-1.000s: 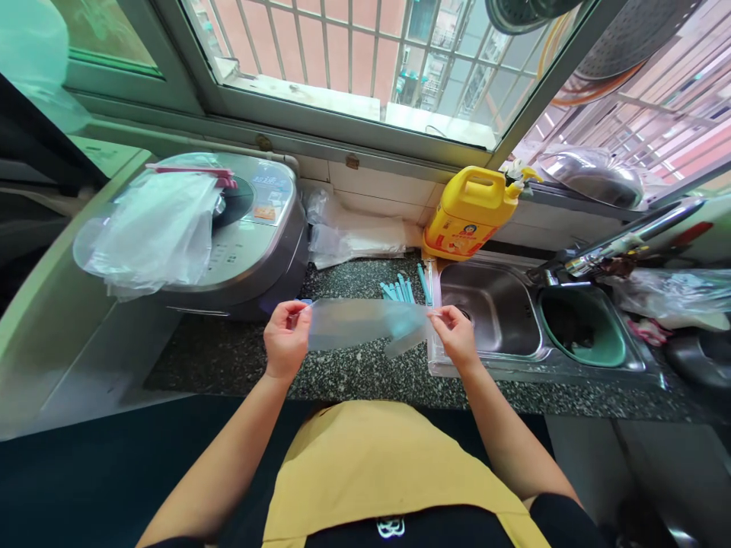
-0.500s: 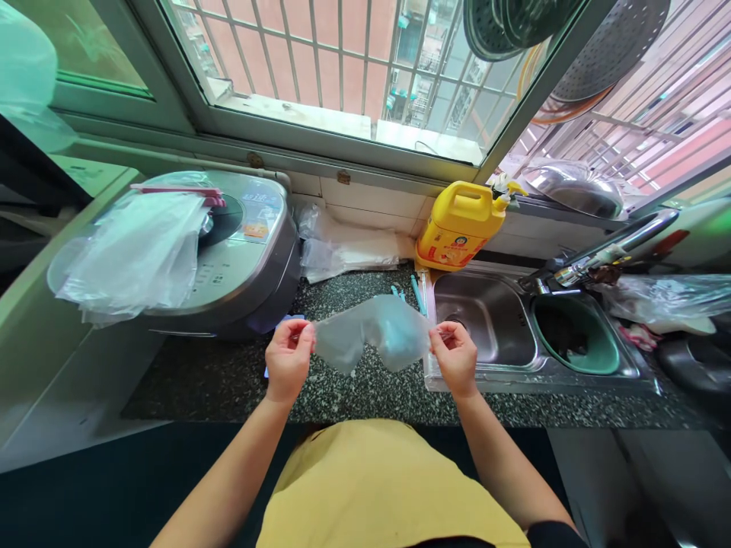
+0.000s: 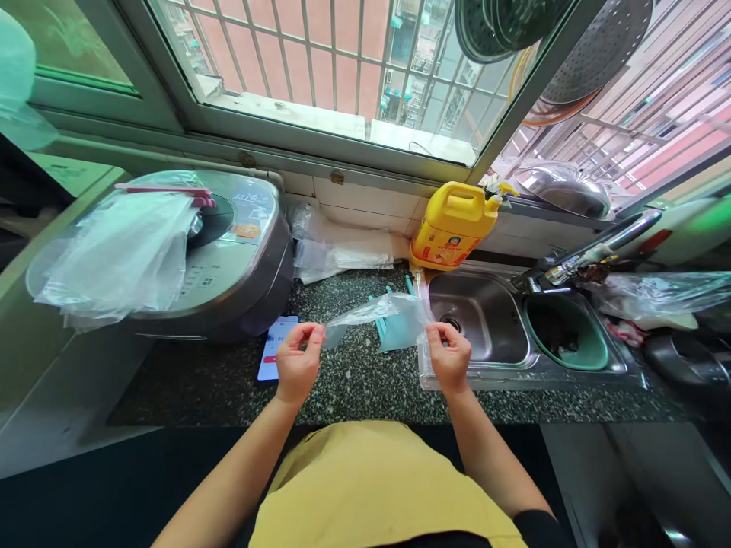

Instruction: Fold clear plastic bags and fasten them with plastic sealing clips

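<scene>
A clear plastic bag [image 3: 374, 310] is stretched between my two hands above the speckled counter. My left hand [image 3: 300, 361] pinches its left end, thumb against the fingers. At the right end my right hand [image 3: 449, 356] grips it in the same way, close to the sink's left edge. Several light-blue sticks [image 3: 381, 327] lie on the counter behind the bag and show partly through it; I cannot make out what they are. Beside my left hand lies a phone [image 3: 278, 342] with a lit screen.
A rice cooker [image 3: 266, 259] at the left bears a pile of plastic bags [image 3: 117, 255]. More bags [image 3: 343, 251] lie along the wall. A yellow jug [image 3: 451, 228] stands behind the steel sink [image 3: 477, 365], which holds a green basin [image 3: 597, 354] under the tap [image 3: 582, 266].
The bag has gone from a wide, hanging sheet to a narrower, twisted strip. My left hand has shifted slightly right, uncovering more of the phone. The view has turned slightly.
</scene>
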`<state>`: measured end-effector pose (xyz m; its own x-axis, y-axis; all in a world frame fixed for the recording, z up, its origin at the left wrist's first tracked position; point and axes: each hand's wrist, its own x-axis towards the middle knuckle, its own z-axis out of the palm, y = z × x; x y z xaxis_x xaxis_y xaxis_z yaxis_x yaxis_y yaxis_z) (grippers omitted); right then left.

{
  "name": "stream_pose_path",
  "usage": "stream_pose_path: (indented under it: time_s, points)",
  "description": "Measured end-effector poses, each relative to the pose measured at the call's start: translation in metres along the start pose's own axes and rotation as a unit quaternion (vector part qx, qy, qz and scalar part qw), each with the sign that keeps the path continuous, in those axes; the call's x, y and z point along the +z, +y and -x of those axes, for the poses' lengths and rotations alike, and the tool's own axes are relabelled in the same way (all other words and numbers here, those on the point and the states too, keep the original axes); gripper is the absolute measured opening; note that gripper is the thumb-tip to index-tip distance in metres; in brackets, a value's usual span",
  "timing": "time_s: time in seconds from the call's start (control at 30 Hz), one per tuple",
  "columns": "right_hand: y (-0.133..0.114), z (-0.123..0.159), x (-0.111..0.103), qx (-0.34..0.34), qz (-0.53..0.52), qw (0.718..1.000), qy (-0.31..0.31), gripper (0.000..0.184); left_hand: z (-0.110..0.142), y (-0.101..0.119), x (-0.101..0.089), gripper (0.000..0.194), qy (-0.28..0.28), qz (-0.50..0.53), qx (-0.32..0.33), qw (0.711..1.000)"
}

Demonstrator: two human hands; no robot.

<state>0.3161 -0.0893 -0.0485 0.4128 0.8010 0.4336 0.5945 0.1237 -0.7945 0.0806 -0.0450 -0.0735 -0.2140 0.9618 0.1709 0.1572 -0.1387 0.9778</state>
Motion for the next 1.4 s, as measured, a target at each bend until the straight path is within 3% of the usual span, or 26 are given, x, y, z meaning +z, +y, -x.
stream_pose_path:
  time_s: [0.2,0.4,0.5,0.77,0.93,1.2,1.4]
  points:
    - [0.000,-0.020,-0.021,0.022,-0.024,0.999,-0.017,0.024,-0.015,0.014,-0.012,0.017,0.039,0.040,-0.056,0.997]
    - [-0.014,-0.023,-0.020,0.124,-0.096,0.984,-0.080,0.028,-0.017,0.019,-0.010,0.014,0.000,0.124,-0.080,0.989]
    - [-0.022,-0.021,-0.019,0.146,-0.110,0.980,-0.080,0.034,-0.016,0.019,-0.009,0.015,-0.007,0.162,-0.100,0.982]
    - [-0.034,-0.024,-0.030,0.138,-0.106,0.979,-0.105,0.039,-0.017,0.020,-0.013,0.017,-0.007,0.165,-0.127,0.978]
    - [-0.035,-0.014,-0.027,0.133,-0.108,0.976,-0.137,0.036,-0.010,0.020,-0.011,0.020,-0.037,0.100,-0.099,0.989]
    - [-0.039,0.014,0.004,0.033,-0.013,0.989,-0.140,0.020,0.017,0.033,0.018,0.023,-0.152,0.022,-0.046,0.987]
    - [-0.038,0.027,0.019,0.007,-0.004,0.990,-0.143,0.012,0.032,0.033,0.038,0.020,-0.201,0.017,-0.010,0.979]
